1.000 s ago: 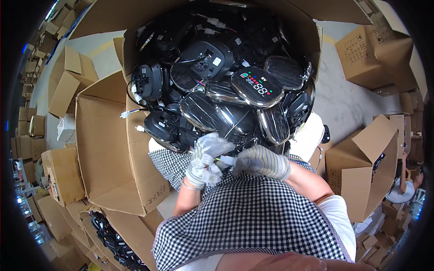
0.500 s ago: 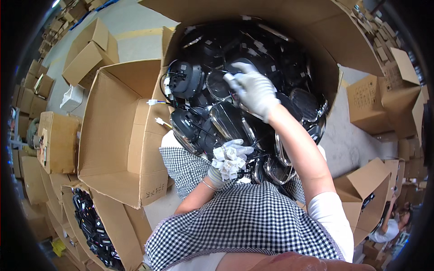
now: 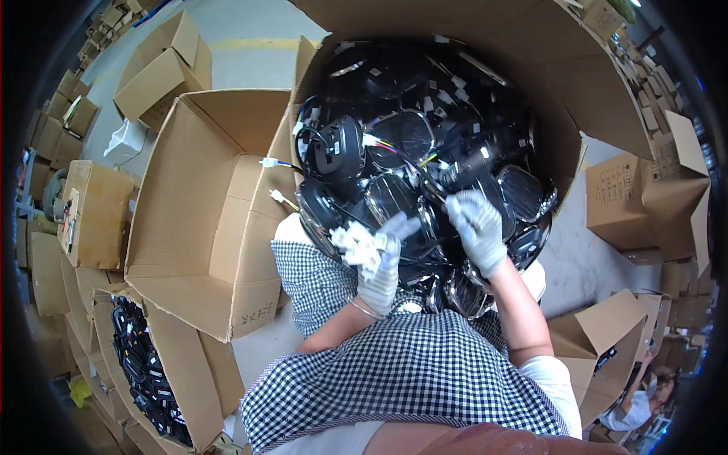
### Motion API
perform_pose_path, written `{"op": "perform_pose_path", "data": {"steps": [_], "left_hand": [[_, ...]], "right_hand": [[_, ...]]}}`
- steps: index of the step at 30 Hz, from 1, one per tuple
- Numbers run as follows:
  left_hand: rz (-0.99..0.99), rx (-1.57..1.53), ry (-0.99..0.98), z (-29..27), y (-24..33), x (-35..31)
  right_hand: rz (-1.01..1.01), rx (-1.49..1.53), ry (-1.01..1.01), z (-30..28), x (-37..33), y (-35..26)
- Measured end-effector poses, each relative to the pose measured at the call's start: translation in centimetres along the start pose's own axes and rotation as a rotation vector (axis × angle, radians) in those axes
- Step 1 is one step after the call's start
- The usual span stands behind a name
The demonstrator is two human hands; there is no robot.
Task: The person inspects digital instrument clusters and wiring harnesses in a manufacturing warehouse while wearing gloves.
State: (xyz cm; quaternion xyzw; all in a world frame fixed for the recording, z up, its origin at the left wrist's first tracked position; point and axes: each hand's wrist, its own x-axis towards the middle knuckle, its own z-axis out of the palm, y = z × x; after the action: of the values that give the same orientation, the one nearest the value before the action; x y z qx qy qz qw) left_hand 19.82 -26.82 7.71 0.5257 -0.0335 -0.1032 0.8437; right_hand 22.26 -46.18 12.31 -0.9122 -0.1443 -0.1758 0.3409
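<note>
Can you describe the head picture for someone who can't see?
A gloved left hand holds a bunch of white connectors, and the gloved right hand is at the shiny black units piled in a big cardboard box.

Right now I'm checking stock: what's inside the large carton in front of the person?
Black units, some glossy-faced, piled up, with white cable plugs among them. Lower layers and the carton's floor are covered.

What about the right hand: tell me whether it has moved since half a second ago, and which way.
Yes: judged against the large carton, the right hand has come back toward the checked garment.
</note>
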Motion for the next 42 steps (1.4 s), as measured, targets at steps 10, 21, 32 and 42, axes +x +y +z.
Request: {"op": "perform_pose_path", "data": {"steps": [10,21,32,42], "left_hand": [[-0.007,-0.296,0.017,3.2,0.4,2.6],[0.064,-0.082,-0.147,0.8,-2.0,2.7],[-0.091,0.411,-0.441,-0.6,-0.1,1.5],[-0.145,0.322,-0.751,-1.3,1.5,2.6]], "right_hand": [[-0.003,-0.107,-0.409,-2.5,-4.8,-0.4],[0.181,0.608,-0.385,-7.1,-5.2,-2.9],[-0.048,-0.107,-0.401,-8.7,0.3,-4.8],[-0.079,-0.178,-1.02,-9.4,0.1,-3.1]]}}
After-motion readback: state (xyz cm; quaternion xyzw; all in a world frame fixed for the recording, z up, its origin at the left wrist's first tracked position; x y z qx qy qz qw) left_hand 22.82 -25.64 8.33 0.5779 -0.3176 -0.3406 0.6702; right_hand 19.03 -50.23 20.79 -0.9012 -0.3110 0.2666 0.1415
